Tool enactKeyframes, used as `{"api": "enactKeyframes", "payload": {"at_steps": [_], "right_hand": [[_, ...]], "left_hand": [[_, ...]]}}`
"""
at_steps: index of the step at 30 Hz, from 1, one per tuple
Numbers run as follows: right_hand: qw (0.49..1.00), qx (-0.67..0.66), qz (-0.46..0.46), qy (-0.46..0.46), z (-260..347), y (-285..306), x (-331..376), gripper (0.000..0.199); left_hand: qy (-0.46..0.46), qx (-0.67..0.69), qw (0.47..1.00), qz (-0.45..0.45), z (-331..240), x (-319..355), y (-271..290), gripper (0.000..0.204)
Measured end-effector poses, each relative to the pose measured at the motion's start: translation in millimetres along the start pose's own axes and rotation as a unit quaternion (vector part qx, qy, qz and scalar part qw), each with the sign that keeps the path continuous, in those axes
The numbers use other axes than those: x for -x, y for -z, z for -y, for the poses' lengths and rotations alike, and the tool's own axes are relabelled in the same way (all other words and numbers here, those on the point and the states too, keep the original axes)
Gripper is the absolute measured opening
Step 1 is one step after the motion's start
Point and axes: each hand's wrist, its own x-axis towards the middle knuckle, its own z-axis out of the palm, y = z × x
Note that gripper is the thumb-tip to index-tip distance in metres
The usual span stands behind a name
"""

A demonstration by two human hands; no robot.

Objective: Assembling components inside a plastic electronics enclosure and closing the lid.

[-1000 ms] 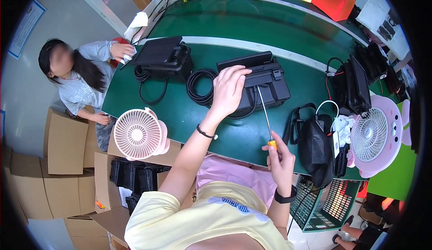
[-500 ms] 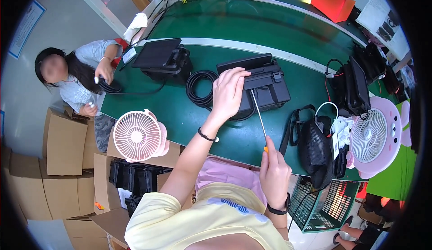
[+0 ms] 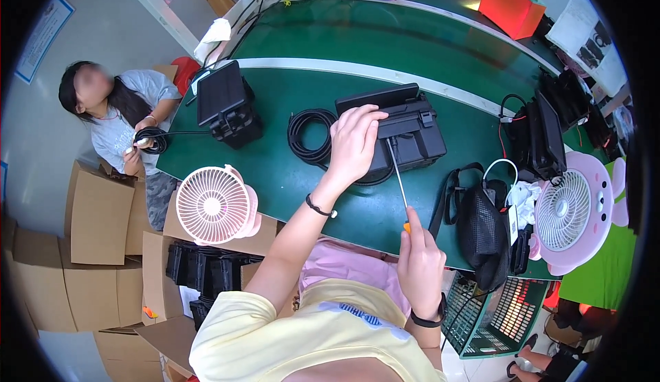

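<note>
A black plastic box [image 3: 425, 140] with a raised lid flap lies on the green table in front of me. My left hand [image 3: 353, 143] rests on top of it, fingers stretched out and lying flat across its left part. In my right hand [image 3: 421, 262], closed round an orange handle, is a screwdriver [image 3: 399, 181]. Its long metal shaft points up and away, and the tip meets the box's near side by a small catch. The exact contact is too small to make out. Left of the box lies a coiled black cable [image 3: 297, 137], partly behind my left hand.
A second black box [image 3: 240, 124] stands to the left, its cable reaching a co-worker [image 3: 141, 110]. A pink fan [image 3: 213, 205] is at the near-left edge. At right are a black mesh bag [image 3: 478, 227], a larger pink fan [image 3: 574, 210] and several black boxes [image 3: 536, 135].
The co-worker has turned the second black box and gathered its cable into a coil closer to the body. My hands and the screwdriver stay almost in the same place.
</note>
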Motion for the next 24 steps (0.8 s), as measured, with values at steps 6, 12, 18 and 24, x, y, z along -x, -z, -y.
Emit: {"api": "enactKeyframes", "payload": {"at_steps": [6,12,18,24], "right_hand": [[0.995,-0.098,-0.021,0.019,-10.5,1.5,0.6,0.045],[0.887,-0.438,0.051,-0.140,-25.9,26.0,22.8,0.041],[0.872,-0.451,-0.079,-0.173,-67.1,-8.0,9.2,0.040],[0.844,-0.495,-0.107,-0.177,-90.6,-43.6,5.0,0.042]], "left_hand": [[-0.008,-0.022,1.000,-0.009,-5.3,1.7,4.9,0.023],[-0.032,-0.117,0.992,0.019,-18.1,-3.7,7.2,0.025],[-0.099,-0.208,0.966,0.119,-29.7,-22.5,-0.7,0.061],[-0.134,-0.181,0.969,0.099,-25.0,-34.6,-22.0,0.054]]}}
